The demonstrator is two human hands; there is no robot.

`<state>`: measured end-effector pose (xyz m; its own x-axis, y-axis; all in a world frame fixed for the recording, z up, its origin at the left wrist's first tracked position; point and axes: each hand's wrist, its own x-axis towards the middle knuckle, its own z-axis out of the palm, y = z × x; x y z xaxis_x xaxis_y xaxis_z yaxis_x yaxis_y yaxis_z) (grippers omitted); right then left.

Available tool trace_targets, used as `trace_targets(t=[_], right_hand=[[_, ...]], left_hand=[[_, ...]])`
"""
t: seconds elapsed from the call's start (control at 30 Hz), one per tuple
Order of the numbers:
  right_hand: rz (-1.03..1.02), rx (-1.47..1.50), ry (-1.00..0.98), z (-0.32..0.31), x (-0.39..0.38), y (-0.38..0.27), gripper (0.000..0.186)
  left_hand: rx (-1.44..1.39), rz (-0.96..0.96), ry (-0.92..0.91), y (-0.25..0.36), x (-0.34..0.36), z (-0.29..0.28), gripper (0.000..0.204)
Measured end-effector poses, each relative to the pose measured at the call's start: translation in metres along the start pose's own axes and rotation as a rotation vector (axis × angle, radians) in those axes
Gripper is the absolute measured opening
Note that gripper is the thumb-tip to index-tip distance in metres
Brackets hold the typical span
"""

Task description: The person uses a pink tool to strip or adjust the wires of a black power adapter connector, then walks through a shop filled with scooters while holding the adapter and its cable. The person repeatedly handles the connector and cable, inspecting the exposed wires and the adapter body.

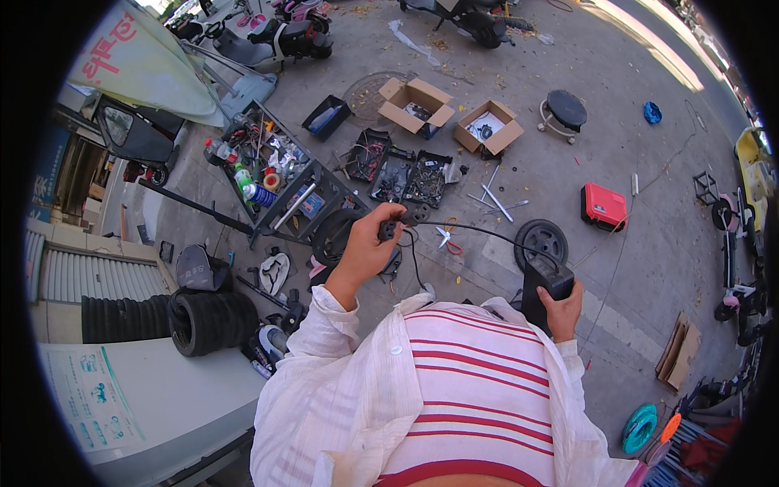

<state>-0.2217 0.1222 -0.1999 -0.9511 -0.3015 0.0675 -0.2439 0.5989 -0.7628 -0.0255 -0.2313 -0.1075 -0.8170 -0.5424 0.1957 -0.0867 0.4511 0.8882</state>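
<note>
My left hand (pixel 370 250) is closed around a black plug (pixel 389 230) in front of my chest. Just beyond its fingertips is a second dark connector piece (pixel 415 215); whether the two are joined I cannot tell. A black cable (pixel 479 229) runs from there to the right, down to a black box (pixel 555 280) that resembles a charger or battery case. My right hand (pixel 562 312) grips that box by its right side, thumb on top. Below the left hand, another thin black cord (pixel 415 258) hangs down. Scissors with orange handles (pixel 449 241) lie on the ground between my hands.
A tool cart (pixel 280 166) full of tools and bottles stands at the left. Ahead lie black parts trays (pixel 428 178), cardboard boxes (pixel 416 104) and a round stool (pixel 565 111). A small wheel (pixel 541 243) and a red case (pixel 603 206) are to the right, stacked tires (pixel 213 322) lower left.
</note>
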Motion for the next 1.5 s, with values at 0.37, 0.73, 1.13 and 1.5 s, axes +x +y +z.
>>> trace_targets(t=[0.37,0.73,1.13,1.5], right_hand=[[-0.005,0.008,-0.003,0.003,0.002,0.002,0.063],[-0.006,0.035,-0.029,0.005,0.000,-0.006,0.060],[0.033,-0.025,-0.035,0.009,0.002,-0.010,0.068],[0.052,-0.008,-0.084,0.021,0.004,-0.029,0.068]], left_hand=[[-0.233,-0.172,0.143,0.002,0.003,0.003,0.011],[-0.809,-0.439,0.548,-0.039,0.005,-0.013,0.013],[-0.729,-0.438,0.772,-0.048,-0.001,-0.023,0.017],[-0.697,-0.286,0.869,-0.050,-0.002,-0.060,0.020]])
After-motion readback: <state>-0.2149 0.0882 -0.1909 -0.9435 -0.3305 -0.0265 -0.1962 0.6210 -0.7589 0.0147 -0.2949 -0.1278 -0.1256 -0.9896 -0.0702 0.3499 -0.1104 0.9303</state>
